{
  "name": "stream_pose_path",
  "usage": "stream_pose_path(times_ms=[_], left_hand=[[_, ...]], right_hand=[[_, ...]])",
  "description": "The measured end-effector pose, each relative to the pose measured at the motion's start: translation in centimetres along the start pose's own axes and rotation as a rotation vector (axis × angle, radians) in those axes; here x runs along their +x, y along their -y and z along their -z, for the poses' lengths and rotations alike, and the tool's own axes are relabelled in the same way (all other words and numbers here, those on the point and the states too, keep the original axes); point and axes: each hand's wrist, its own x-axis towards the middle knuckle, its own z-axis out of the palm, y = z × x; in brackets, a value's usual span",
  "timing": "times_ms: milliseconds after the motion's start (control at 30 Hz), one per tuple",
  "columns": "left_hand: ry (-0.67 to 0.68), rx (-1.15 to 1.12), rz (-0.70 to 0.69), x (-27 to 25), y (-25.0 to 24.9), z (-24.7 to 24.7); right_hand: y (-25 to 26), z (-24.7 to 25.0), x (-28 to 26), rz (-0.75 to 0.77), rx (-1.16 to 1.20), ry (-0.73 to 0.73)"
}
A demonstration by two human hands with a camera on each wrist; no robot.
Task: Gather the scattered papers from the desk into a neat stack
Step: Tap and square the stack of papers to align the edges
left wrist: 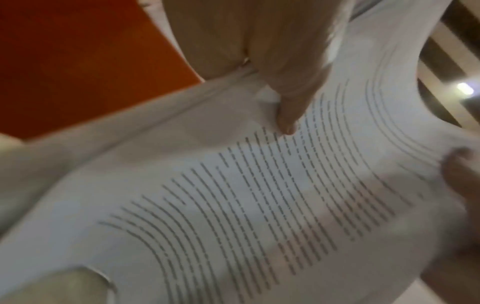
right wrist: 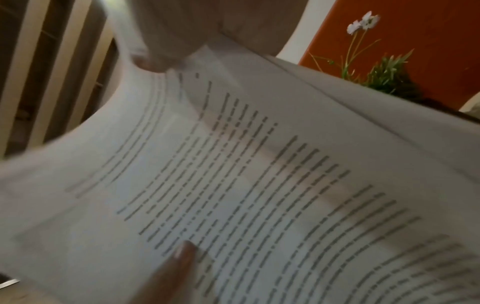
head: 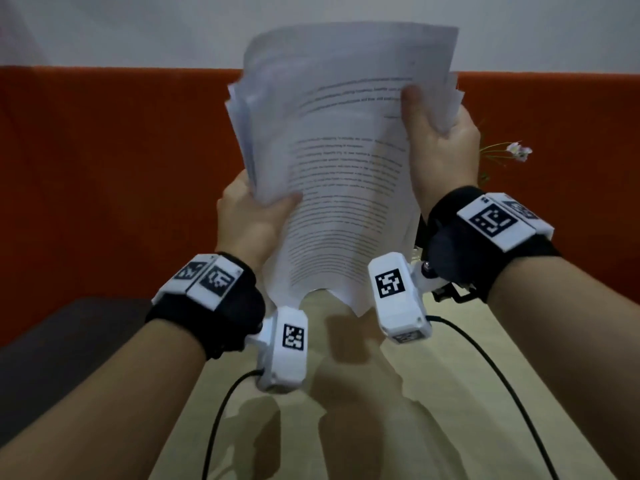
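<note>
A bundle of white printed papers (head: 346, 161) stands upright in the air above the beige desk (head: 450, 393), its sheets fanned unevenly at the top and left edges. My left hand (head: 249, 216) grips the bundle's lower left edge, thumb on the front page. My right hand (head: 440, 143) grips the right edge higher up, thumb pressed on the text. In the left wrist view the left thumb (left wrist: 288, 111) lies on the printed page (left wrist: 259, 205). The right wrist view shows the page (right wrist: 259, 185) close up and blurred, with the right thumb (right wrist: 153, 53) at its upper edge.
An orange-red panel (head: 104, 174) runs behind the desk below a pale wall. A small plant with white flowers (head: 517, 150) stands at the back right, also in the right wrist view as flowers (right wrist: 363, 22). Black cables (head: 512, 393) trail from the wrist cameras across the desk.
</note>
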Motion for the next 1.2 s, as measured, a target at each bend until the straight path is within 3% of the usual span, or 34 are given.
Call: stream_pose_path(times_ms=[100, 200, 333, 500, 600, 700, 767, 900, 1033, 1133, 1200], left_hand=[[-0.115, -0.103, 0.015, 0.7, -0.3, 0.2], [-0.120, -0.180, 0.001, 0.9, -1.1, 0.4], [-0.072, -0.123, -0.139, 1.1, -2.5, 0.5], [-0.034, -0.067, -0.061, 0.0, -0.8, 0.8], [-0.104, -0.029, -0.113, -0.1, -1.2, 0.5], [-0.226, -0.052, -0.179, -0.2, -2.6, 0.7], [-0.251, -0.094, -0.154, -0.3, -2.5, 1.0], [-0.074, -0.132, -0.010, -0.9, -1.2, 0.8], [-0.080, -0.148, 0.037, -1.2, 0.0, 1.0], [-0.010, -0.193, 0.112, -1.9, 0.9, 0.7], [-0.014, -0.187, 0.133, -2.2, 1.1, 0.7]], right_hand=[[-1.3, 0.5, -0.9, -0.044, 0.030, 0.087], [-2.7, 0.6, -1.9, -0.103, -0.067, 0.158], [-2.4, 0.6, -1.3, -0.039, -0.066, 0.116], [-3.9, 1.1, -2.4, -0.089, -0.082, 0.084], [-4.4, 0.9, -3.3, -0.098, -0.075, 0.118], [-3.5, 0.9, -3.4, -0.056, 0.006, 0.053], [-3.5, 1.3, -3.7, -0.062, 0.050, 0.035], [-4.3, 1.2, -4.6, -0.141, 0.058, 0.041], [-5.3, 1.9, -4.5, -0.217, 0.096, -0.105], [-6.1, 2.0, -5.3, -0.364, 0.063, 0.059], [-6.5, 1.9, -5.5, -0.373, 0.024, 0.050]])
